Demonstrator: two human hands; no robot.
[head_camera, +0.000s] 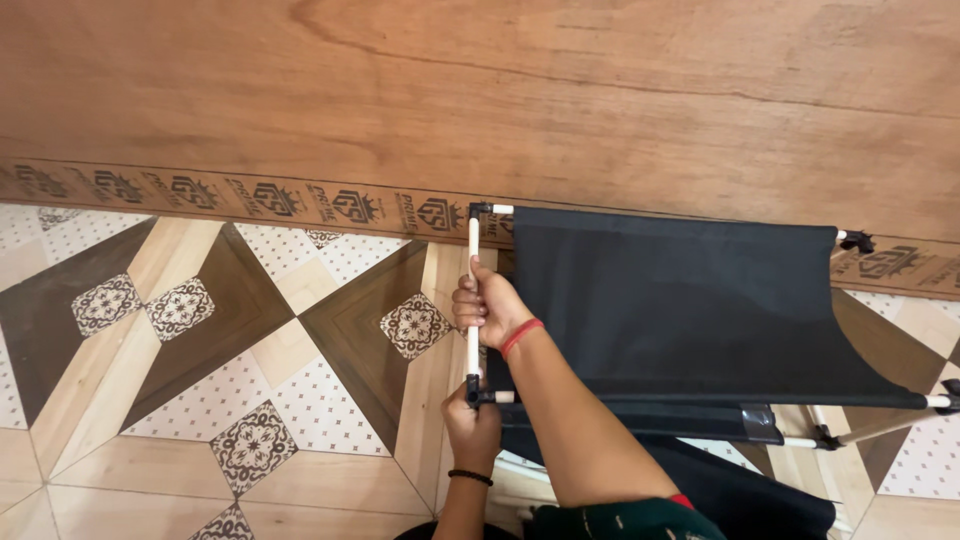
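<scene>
A rack of white rods and black corner joints carries a black fabric shelf (680, 310). It stands on the floor against a wooden board. My right hand (488, 305), with a red thread at its wrist, grips the rack's left white side rod (473, 240) near its middle. My left hand (471, 420), with a black band at its wrist, holds the same rod's lower end at the black corner joint (473, 392). A second black fabric layer (740, 490) shows below the shelf.
A large brown wooden board (500, 100) with a printed strip along its lower edge fills the top. Patterned floor tiles (230, 340) in brown, beige and white lie to the left. The rack's right end joints (855, 241) sit near the right edge.
</scene>
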